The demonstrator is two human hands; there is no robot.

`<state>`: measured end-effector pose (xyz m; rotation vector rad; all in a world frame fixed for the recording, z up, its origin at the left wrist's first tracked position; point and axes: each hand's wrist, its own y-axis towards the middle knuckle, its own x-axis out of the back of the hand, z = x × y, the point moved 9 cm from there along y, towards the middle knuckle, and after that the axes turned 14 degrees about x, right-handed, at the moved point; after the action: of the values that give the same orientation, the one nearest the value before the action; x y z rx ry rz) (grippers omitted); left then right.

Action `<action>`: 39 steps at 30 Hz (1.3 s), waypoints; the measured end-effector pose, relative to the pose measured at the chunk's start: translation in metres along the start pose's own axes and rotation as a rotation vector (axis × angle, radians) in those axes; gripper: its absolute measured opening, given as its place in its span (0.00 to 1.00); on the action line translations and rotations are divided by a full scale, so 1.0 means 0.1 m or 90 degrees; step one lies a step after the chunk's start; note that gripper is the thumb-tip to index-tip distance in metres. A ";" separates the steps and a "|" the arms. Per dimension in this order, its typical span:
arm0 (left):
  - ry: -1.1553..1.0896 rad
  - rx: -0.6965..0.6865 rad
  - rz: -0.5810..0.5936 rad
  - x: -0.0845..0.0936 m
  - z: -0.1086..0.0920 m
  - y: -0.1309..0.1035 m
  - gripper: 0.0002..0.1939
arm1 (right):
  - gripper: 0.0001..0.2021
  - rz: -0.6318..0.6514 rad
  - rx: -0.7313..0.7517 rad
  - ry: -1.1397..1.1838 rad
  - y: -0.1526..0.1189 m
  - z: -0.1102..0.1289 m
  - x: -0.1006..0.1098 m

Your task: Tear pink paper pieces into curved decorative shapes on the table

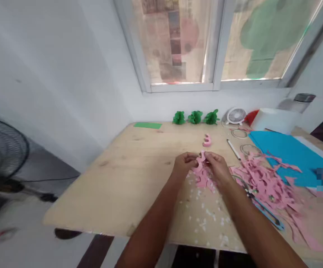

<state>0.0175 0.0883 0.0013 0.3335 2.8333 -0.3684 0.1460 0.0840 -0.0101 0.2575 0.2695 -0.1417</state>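
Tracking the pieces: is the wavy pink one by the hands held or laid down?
Held: the left hand and right hand grip the wavy pink piece from either side. Whether it touches the table below, I cannot tell.

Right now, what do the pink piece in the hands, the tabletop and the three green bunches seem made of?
The pink piece: perhaps foam sheet or felt, matte; its color is even, without shine.
The tabletop: probably wood or wood-look board, low sheen, from its dark knots.
The green bunches: maybe matte paper, from their ruffled edges; too small to be sure.
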 end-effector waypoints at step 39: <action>0.081 -0.086 -0.021 -0.04 -0.03 0.02 0.10 | 0.14 -0.029 0.004 0.034 -0.01 -0.03 0.01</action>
<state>0.0207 0.0906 0.0048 0.2912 2.9716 -0.1667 0.1457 0.0835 -0.0132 0.2624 0.3282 -0.1812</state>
